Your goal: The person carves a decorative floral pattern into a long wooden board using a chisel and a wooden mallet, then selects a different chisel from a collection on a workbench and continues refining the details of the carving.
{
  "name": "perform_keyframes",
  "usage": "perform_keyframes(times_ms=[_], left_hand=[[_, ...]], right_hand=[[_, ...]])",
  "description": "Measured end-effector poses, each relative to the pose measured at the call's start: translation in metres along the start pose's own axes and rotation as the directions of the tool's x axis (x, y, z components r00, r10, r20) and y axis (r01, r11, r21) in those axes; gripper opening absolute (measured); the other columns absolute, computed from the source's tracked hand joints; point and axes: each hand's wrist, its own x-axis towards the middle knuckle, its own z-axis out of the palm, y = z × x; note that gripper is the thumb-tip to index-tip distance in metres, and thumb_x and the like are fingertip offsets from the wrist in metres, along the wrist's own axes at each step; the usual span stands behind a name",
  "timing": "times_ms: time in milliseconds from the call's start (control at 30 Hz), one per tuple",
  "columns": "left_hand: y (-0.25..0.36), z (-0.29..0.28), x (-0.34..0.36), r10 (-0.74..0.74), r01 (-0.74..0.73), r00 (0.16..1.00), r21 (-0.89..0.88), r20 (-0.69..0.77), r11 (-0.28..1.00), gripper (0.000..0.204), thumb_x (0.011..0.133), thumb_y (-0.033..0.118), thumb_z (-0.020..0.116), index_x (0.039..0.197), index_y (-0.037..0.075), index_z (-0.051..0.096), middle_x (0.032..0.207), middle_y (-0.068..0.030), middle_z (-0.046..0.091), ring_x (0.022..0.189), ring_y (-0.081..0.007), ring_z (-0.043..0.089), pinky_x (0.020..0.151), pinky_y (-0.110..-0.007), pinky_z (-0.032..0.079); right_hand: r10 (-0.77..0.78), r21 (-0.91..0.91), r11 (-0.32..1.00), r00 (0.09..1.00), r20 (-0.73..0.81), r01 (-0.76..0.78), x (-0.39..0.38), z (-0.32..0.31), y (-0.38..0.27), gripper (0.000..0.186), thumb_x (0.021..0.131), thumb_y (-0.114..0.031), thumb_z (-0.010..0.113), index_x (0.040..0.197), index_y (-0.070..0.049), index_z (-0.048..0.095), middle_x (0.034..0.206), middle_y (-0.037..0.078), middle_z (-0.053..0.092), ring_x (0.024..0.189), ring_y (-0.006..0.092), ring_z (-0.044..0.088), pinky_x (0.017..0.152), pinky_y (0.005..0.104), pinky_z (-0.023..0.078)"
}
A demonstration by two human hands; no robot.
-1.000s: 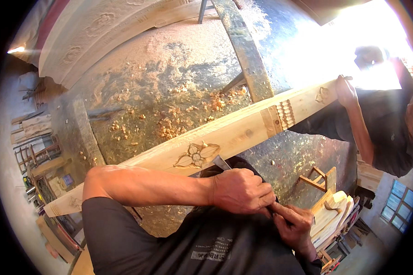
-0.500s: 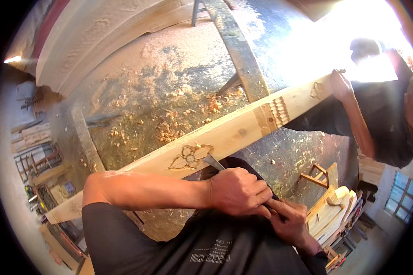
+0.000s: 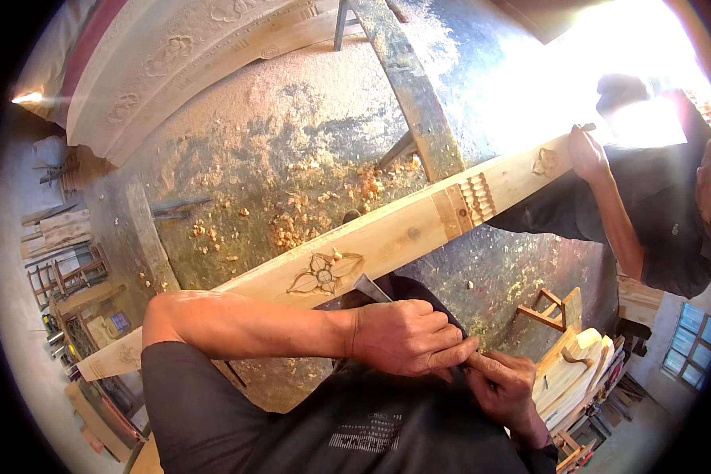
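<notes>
A long pale wooden board [image 3: 387,235] slants across in front of me, with a carved flower [image 3: 324,274] on its face. My left hand [image 3: 407,336] is wrapped around a chisel, and its flat metal blade [image 3: 371,289] points up-left to the board's near edge, just right of the flower. My right hand [image 3: 504,387] is closed at the rear end of the chisel, against my left fingers. Both hands hide the chisel's handle. A small wood chip [image 3: 336,253] lies on the flower.
Another person's hand [image 3: 588,154] rests on the board's far right end. A narrow bench [image 3: 415,87] stands beyond the board, and wood shavings [image 3: 296,225] litter the floor. A large carved panel [image 3: 162,71] leans at upper left. A small wooden stool [image 3: 557,308] stands right.
My hands and the chisel have shifted slightly left and down in view. The blade sits a little lower against the board's edge. Both hands keep their hold.
</notes>
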Motion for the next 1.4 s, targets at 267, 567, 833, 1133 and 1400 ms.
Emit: perform_keyframes(times_ms=[267,567,833,1133,1400], left_hand=[[-0.003,0.004,-0.001,-0.038,0.037,0.999,-0.037,-0.005,0.999,0.055,0.093,0.041,0.076,0.13,0.001,0.068,0.089,-0.0023,0.061,0.072,-0.0158,0.062,0.058,-0.032,0.044],[-0.005,0.002,0.003,-0.077,0.076,0.997,-0.094,-0.015,0.993,0.054,0.093,0.04,0.076,0.127,-0.001,0.066,0.09,-0.0044,0.061,0.074,-0.019,0.064,0.059,-0.035,0.048],[-0.005,0.006,0.002,-0.094,0.089,0.995,-0.108,-0.034,0.99,0.058,0.094,0.041,0.078,0.133,-0.001,0.066,0.09,-0.0029,0.061,0.072,-0.0169,0.062,0.058,-0.033,0.045],[-0.004,-0.002,-0.001,-0.055,0.053,0.998,-0.131,-0.012,0.99,0.06,0.092,0.04,0.078,0.131,-0.004,0.066,0.097,-0.0075,0.067,0.078,-0.0206,0.068,0.063,-0.035,0.052],[-0.007,-0.002,0.002,-0.085,0.081,0.996,-0.223,-0.008,0.972,0.064,0.091,0.041,0.079,0.132,-0.006,0.064,0.095,-0.008,0.066,0.076,-0.0221,0.068,0.062,-0.036,0.053]], right_hand=[[0.05,0.008,0.999,0.999,0.007,-0.05,0.009,-0.002,-0.006,0.031,0.081,0.006,0.076,0.111,-0.001,0.083,0.073,0.014,0.07,0.058,0.0282,0.069,0.055,0.0374,0.052],[0.066,0.034,0.997,0.997,0.029,-0.067,0.021,-0.013,-0.013,0.032,0.081,0.005,0.076,0.111,-0.001,0.083,0.074,0.014,0.071,0.059,0.0284,0.071,0.056,0.0378,0.053],[0.013,0.06,0.998,1.0,0.02,-0.014,0.016,-0.007,0.002,0.039,0.084,0.007,0.079,0.12,-0.006,0.083,0.073,0.011,0.069,0.057,0.0245,0.067,0.053,0.0363,0.051],[-0.008,-0.013,1.0,1.0,0.024,0.009,0.015,-0.008,-0.007,0.038,0.083,0.007,0.079,0.119,-0.005,0.083,0.071,0.012,0.066,0.057,0.027,0.067,0.053,0.0381,0.05],[0.07,0.025,0.997,0.995,0.078,-0.072,0.023,-0.021,-0.018,0.04,0.086,0.007,0.079,0.123,-0.007,0.083,0.074,0.014,0.068,0.058,0.0279,0.067,0.053,0.0389,0.051]])
